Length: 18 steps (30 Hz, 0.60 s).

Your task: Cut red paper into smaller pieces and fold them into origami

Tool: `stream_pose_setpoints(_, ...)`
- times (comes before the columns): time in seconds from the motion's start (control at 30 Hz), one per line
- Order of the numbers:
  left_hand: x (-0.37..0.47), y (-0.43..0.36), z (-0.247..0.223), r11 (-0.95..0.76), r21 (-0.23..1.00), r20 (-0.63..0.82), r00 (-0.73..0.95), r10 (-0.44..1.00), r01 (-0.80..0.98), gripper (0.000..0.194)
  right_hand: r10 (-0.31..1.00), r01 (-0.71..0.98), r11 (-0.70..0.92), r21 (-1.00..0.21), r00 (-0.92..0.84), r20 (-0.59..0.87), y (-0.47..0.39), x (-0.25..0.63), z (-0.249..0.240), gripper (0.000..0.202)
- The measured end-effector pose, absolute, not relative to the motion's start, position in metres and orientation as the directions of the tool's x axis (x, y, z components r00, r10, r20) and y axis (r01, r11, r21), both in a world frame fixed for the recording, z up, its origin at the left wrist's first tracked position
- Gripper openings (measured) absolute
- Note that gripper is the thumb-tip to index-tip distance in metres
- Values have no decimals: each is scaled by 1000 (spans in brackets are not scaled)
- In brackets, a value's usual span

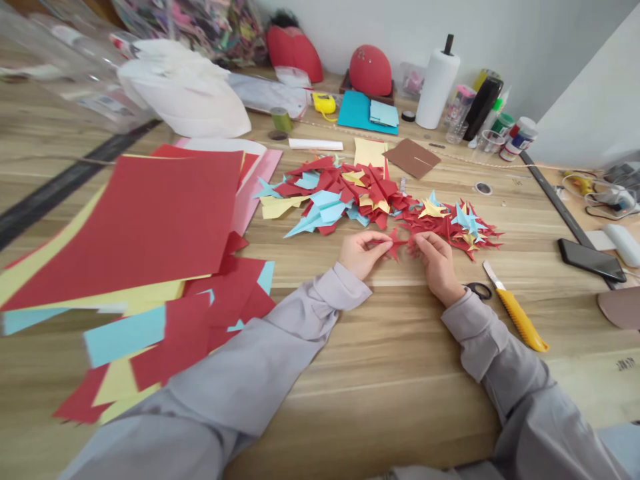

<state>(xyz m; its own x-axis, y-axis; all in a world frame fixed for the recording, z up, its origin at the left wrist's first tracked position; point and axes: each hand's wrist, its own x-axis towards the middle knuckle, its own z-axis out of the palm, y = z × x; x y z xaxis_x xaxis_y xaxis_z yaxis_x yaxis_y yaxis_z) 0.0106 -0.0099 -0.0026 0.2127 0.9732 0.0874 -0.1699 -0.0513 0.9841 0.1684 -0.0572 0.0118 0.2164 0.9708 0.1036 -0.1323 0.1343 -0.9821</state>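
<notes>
A small red folded paper star point(397, 245) is between my two hands, just in front of the heaped paper pieces. My left hand point(364, 253) pinches one of its points between thumb and fingers. On the other side, my right hand point(437, 262) has its fingertips closed at a red paper edge; the blur hides whether this is the same piece. Behind them lies a pile of red, blue and yellow folded paper planes point(325, 208). A second pile of folded paper stars point(465, 223) sits beside it, to the right.
Large red and yellow sheets point(175, 207) lie at left, with cut paper pieces point(187, 327) nearer. Right of my right hand are a yellow utility knife point(523, 319), blade out, and a black ring point(479, 291). A phone point(591, 261) lies far right. A white roll point(438, 90) stands behind.
</notes>
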Motion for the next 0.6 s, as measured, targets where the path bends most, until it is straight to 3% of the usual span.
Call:
stream_pose_setpoints(0.27,12,-12,-4,-107,988,133,256,958,-112,21,969,-67,128,-989,222,110,-56,169,10,28)
stream_pose_setpoints(0.6,12,-12,-3,-87,988,116,245,963,-124,21,965,-148,126,-981,247,87,-55,169,8,27)
